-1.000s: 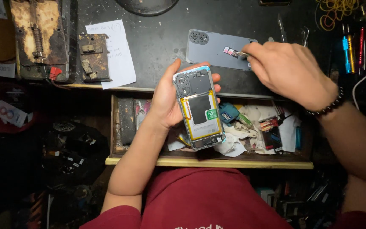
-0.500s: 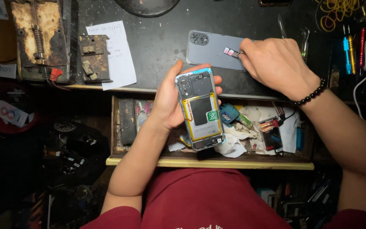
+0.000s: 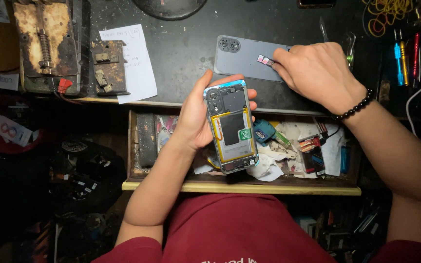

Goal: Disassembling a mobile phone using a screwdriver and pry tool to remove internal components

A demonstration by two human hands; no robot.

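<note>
The left hand point(image 3: 196, 119) grips an opened smartphone point(image 3: 231, 127) above the cluttered drawer point(image 3: 239, 185). The right hand point(image 3: 317, 73), fingers curled, pinches a small card tray point(image 3: 265, 60) on the grey back cover point(image 3: 244, 57) lying on the dark surface point(image 3: 181, 53).

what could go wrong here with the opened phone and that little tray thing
The left hand holds the opened phone alone, above the cluttered open drawer; a slip might drop it into the clutter, battery exposed. The right hand pinches at a small pink part lying on the grey back cover; it looks easy to flick off and lose on the dark bench.
</note>
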